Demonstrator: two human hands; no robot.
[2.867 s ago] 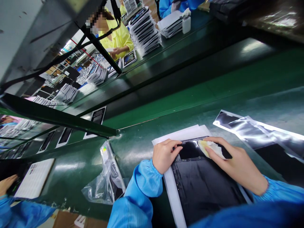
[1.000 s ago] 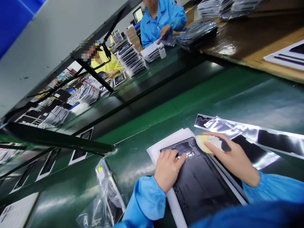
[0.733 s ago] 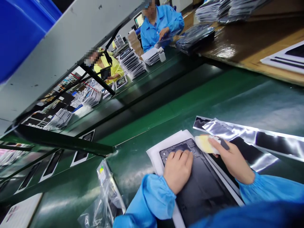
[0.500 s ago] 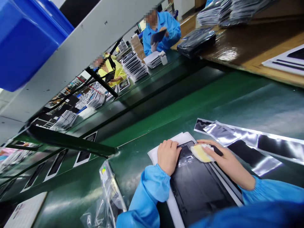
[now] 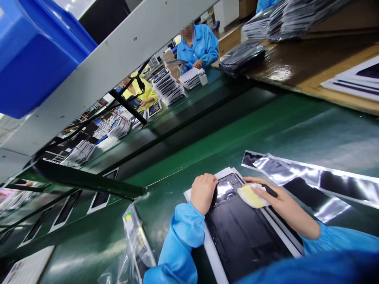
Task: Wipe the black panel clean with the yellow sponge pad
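A flat black tablet panel (image 5: 242,232) lies on white sheets (image 5: 211,252) on the green bench. My left hand (image 5: 203,192) is curled over the panel's far left corner, gripping its edge. My right hand (image 5: 281,205) presses a small yellow-white cloth pad (image 5: 251,196) onto the panel's far end, fingers closed on the pad.
Shiny plastic-wrapped panels (image 5: 310,177) lie to the right. A crumpled clear bag (image 5: 133,244) lies at the left. Beyond the green conveyor (image 5: 207,130), people in blue (image 5: 197,45) and yellow (image 5: 142,92) coats work beside stacks of panels (image 5: 168,85). A blue bin (image 5: 32,55) sits on the overhead shelf.
My left hand slid from flat on the panel back to its far left corner. My right hand brought the pad from the right edge inward onto the panel.
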